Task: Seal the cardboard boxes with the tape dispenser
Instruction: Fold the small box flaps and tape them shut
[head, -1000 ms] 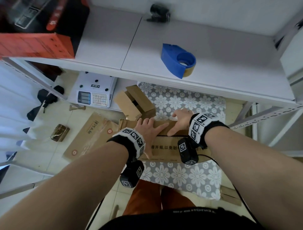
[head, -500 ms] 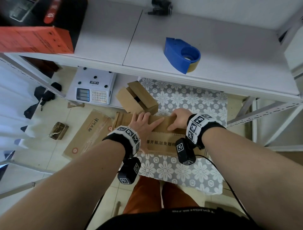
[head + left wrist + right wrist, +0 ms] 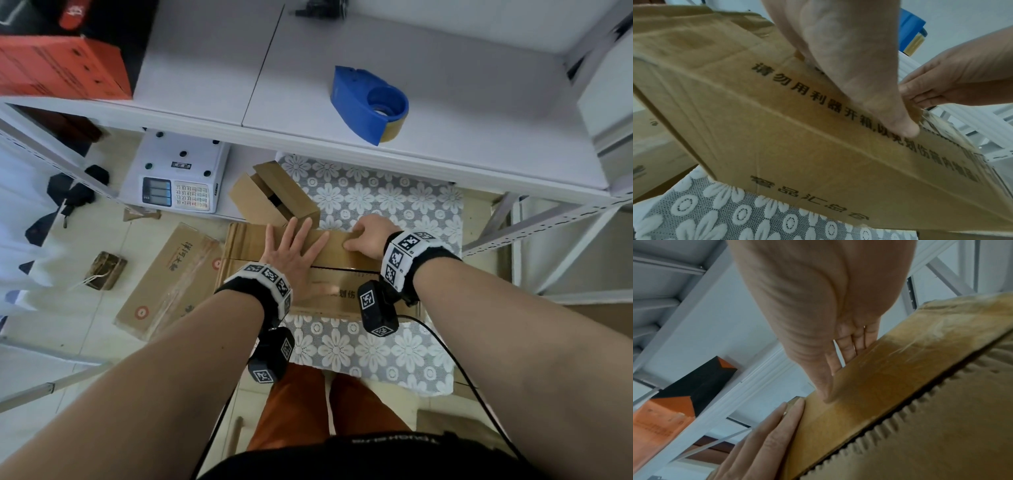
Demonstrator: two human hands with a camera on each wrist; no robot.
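Head view: a printed cardboard box [image 3: 329, 270] lies on the flower-patterned mat [image 3: 373, 353] below the white shelf [image 3: 445, 113]. The left hand [image 3: 291, 257] lies flat on the top flaps, fingers straight and spread. The right hand [image 3: 368, 236] curls its fingers over the far edge of the box, thumb on top. The blue tape dispenser [image 3: 368, 102] stands untouched on the shelf, well apart from both hands. Corrugated board of this kind is probably light and stiff, yet the flaps likely spring up unless pressed along the seam, so a hold at the edges suits it. A smaller open carton [image 3: 274, 198] sits just beyond the box, and a flattened carton [image 3: 171, 277] lies to its left, limiting room there; the shelf edge overhangs the far side.
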